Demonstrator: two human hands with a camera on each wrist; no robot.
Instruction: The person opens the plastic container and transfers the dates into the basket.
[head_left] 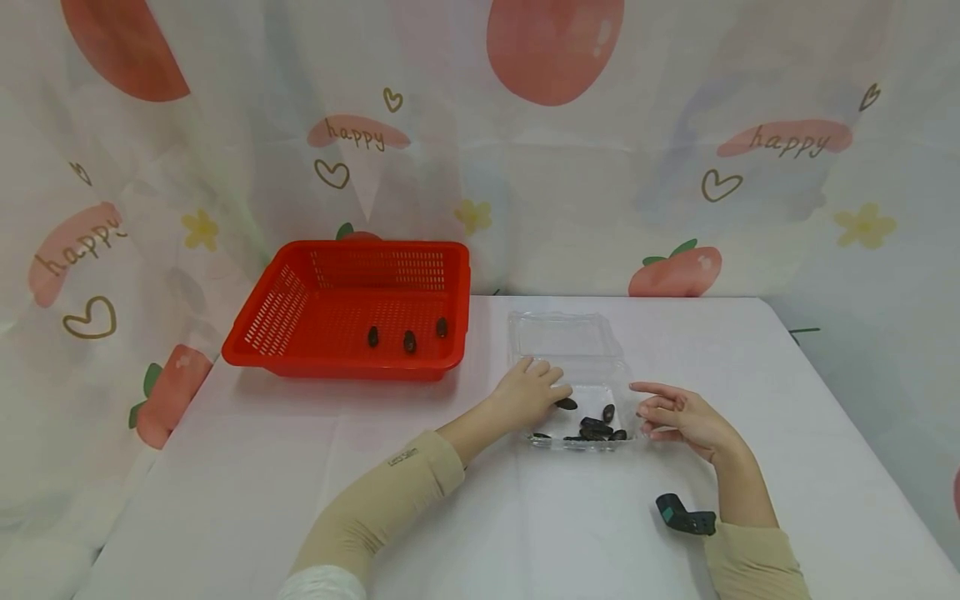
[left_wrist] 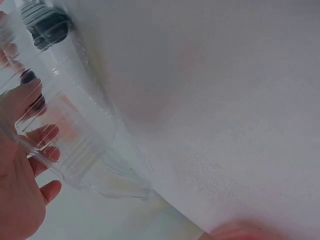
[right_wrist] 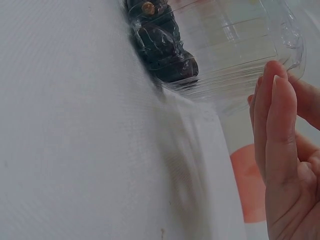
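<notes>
My left hand reaches over the left side of a clear plastic clamshell box, whose lid lies back. Between its thumb and fingers it pinches a dark, oval date-like fruit; through the plastic in the left wrist view, this dark fruit shows on both sides of a digit. Several more dark date-like fruits lie along the box's near side. By the box's right wall is my right hand, index finger extended and the others loosely bent, holding nothing. Whether its fingertips touch the plastic I cannot tell.
A red perforated basket stands at the back left, with 3 dark fruits on its floor. A black elbow-shaped device is beside the right wrist. White cloth covers the table, and a printed curtain hangs behind.
</notes>
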